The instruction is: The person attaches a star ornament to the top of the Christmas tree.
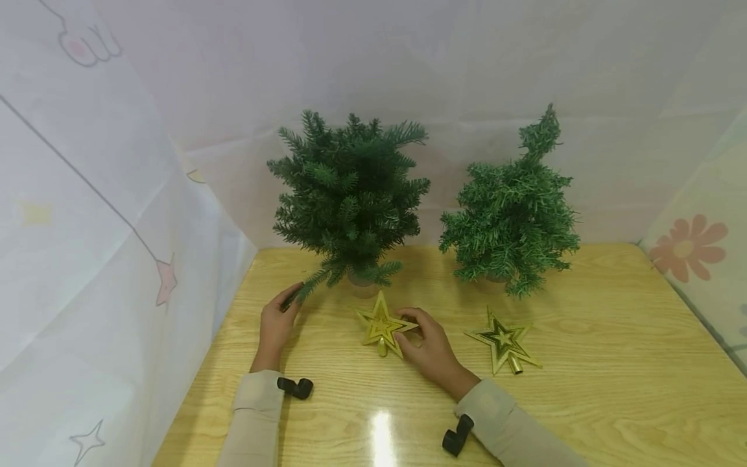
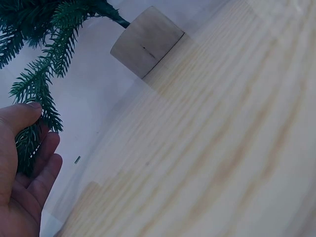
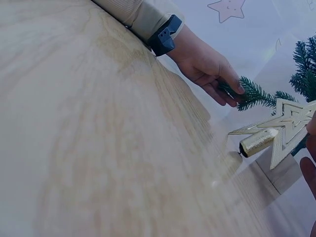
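My left hand (image 1: pixel 275 327) holds the end of a low branch (image 2: pixel 43 101) of the fuller artificial Christmas tree (image 1: pixel 350 188), thumb on one side and fingers curled on the other. That tree stands upright at the back left on a round wooden base (image 2: pixel 148 42). In front of it, my right hand (image 1: pixel 433 350) pinches a gold star tree topper (image 1: pixel 382 324) by one side point. The star's hollow socket (image 3: pixel 259 142) points down and towards me. In the right wrist view only part of the right hand shows, at the right edge.
A second, lighter green tree (image 1: pixel 508 220) stands at the back right, its top bent. Another gold star topper (image 1: pixel 503 340) lies on the wooden table (image 1: pixel 613 389) in front of it. White printed cloth (image 1: pixel 443 58) hangs behind and at both sides.
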Demonstrator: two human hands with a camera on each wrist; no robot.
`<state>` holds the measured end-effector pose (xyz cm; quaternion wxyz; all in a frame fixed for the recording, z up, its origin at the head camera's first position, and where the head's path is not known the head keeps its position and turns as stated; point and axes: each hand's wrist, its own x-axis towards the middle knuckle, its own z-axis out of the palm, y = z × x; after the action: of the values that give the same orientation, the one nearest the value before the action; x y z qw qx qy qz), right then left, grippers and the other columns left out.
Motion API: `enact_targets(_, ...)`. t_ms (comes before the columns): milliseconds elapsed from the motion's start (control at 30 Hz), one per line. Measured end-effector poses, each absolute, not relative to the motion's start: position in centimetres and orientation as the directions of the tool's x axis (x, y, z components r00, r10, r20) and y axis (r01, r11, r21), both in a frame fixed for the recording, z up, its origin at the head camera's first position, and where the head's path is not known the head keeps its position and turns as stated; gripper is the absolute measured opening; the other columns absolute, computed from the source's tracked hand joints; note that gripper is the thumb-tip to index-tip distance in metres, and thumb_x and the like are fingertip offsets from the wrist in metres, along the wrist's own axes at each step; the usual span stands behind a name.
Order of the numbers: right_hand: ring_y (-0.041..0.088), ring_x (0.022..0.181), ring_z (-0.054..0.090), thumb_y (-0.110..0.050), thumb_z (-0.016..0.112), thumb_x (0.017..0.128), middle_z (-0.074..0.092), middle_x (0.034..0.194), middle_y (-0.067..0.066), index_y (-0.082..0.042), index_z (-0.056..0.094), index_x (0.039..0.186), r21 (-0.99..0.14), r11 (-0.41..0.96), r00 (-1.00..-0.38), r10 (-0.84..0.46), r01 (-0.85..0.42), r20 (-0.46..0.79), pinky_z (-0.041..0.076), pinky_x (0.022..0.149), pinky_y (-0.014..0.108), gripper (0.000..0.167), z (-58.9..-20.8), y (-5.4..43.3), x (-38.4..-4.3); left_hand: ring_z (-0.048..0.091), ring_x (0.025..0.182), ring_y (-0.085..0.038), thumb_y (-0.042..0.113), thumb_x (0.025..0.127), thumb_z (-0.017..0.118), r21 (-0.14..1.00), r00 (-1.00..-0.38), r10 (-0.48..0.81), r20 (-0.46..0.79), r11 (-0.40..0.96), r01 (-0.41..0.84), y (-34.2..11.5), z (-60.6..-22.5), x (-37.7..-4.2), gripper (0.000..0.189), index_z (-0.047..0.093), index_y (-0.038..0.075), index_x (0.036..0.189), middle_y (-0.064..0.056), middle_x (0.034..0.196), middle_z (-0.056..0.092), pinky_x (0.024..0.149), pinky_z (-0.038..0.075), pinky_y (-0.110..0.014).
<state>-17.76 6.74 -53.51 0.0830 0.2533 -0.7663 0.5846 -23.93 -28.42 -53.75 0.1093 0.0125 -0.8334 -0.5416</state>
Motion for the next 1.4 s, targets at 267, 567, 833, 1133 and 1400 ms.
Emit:
enact_targets(267, 0.014, 0.098, 0.061, -0.011, 0.067, 0.094, 0.059, 0.109, -0.007, -0.020, 0.063, 0.117, -0.839, 0.135, -0.831, -0.287, -0.528, 0.477, 0.055, 0.083, 0.032, 0.025, -53.7, 6.7, -17.8, 0.048, 0.129, -0.023, 0.030, 0.100, 0.058, 0.901, -0.975, -0.139, 0.173, 0.422, 0.100, -28.4, -53.8, -23.9, 0.035, 0.060, 0.029, 0.135, 0.002, 0.140, 0.052, 0.099, 0.047, -0.046)
enact_targets(567, 0.014, 0.098, 0.064, -0.012, 0.067, 0.094, 0.059, 0.110, -0.004, -0.022, 0.063, 0.113, -0.854, 0.121, -0.835, -0.319, -0.505, 0.448, 0.056, 0.080, 0.031, 0.022, -53.6, 6.7, -17.7, 0.050, 0.127, -0.022, 0.031, 0.100, 0.058, 0.902, -0.974, -0.143, 0.173, 0.421, 0.098, -28.2, -53.5, -23.9, 0.035, 0.060, 0.029, 0.134, 0.002, 0.139, 0.053, 0.097, 0.048, -0.045)
enact_targets(833, 0.015, 0.096, 0.066, -0.017, 0.068, 0.094, 0.060, 0.111, -0.002, -0.022, 0.064, 0.112, -0.877, 0.107, -0.844, -0.347, -0.469, 0.409, 0.057, 0.079, 0.031, 0.020, -53.6, 6.6, -17.7, 0.049, 0.128, -0.021, 0.029, 0.100, 0.059, 0.904, -0.975, -0.151, 0.163, 0.420, 0.086, -28.1, -53.5, -23.8, 0.035, 0.060, 0.029, 0.134, 0.003, 0.140, 0.053, 0.099, 0.048, -0.045)
enact_targets(1133, 0.016, 0.105, 0.063, -0.014, 0.070, 0.092, 0.059, 0.112, -0.002, -0.023, 0.064, 0.114, -0.924, 0.088, -0.869, -0.382, -0.373, 0.314, 0.056, 0.083, 0.030, 0.023, -54.0, 6.5, -17.8, 0.051, 0.126, -0.021, 0.031, 0.099, 0.059, 0.909, -0.976, -0.153, 0.157, 0.410, 0.082, -28.2, -53.6, -23.9, 0.035, 0.060, 0.029, 0.135, 0.002, 0.139, 0.054, 0.097, 0.049, -0.044)
enact_targets(1400, 0.021, 0.105, 0.062, -0.005, 0.069, 0.091, 0.059, 0.112, 0.004, -0.012, 0.065, 0.113, -0.948, 0.075, -0.882, -0.396, -0.309, 0.256, 0.055, 0.085, 0.029, 0.023, -53.0, 6.2, -17.2, 0.051, 0.126, -0.022, 0.032, 0.099, 0.059, 0.908, -0.976, -0.146, 0.160, 0.410, 0.087, -28.3, -53.8, -23.9, 0.035, 0.060, 0.029, 0.134, 0.001, 0.139, 0.054, 0.097, 0.049, -0.044)
